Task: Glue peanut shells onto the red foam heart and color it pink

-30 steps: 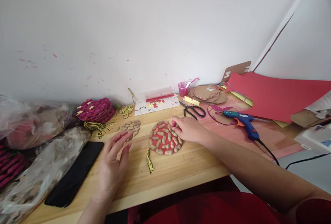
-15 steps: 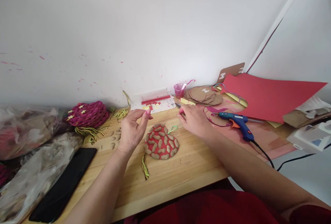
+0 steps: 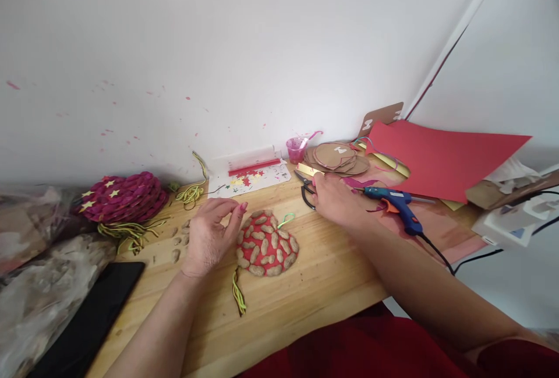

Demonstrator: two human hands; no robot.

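A craft piece [image 3: 267, 244] covered with peanuts in their shells on a red base lies on the wooden table, with a green loop on top and a yellow-and-black tassel at its lower left. My left hand [image 3: 212, 235] is raised by its upper left edge, thumb and forefinger pinched; whatever they hold is too small to make out. Beside a pair of black-handled scissors [image 3: 308, 196], my right hand [image 3: 336, 198] rests low over the table, its fingers largely hidden from me. To its right lies a blue glue gun [image 3: 399, 206].
Loose peanuts [image 3: 176, 254] lie left of my left hand. Farther left are a stack of purple braided pieces [image 3: 126, 197], plastic bags [image 3: 52, 290] and a black phone [image 3: 96, 314]. Behind are paper with cut stars [image 3: 248, 179], a pink cup [image 3: 296, 149], cardboard shapes [image 3: 336, 156] and red sheet [image 3: 449, 156].
My right hand has moved right, off the scissors, whose handles now show, toward the glue gun. My left hand keeps its pinch. The view has shifted slightly to the right.
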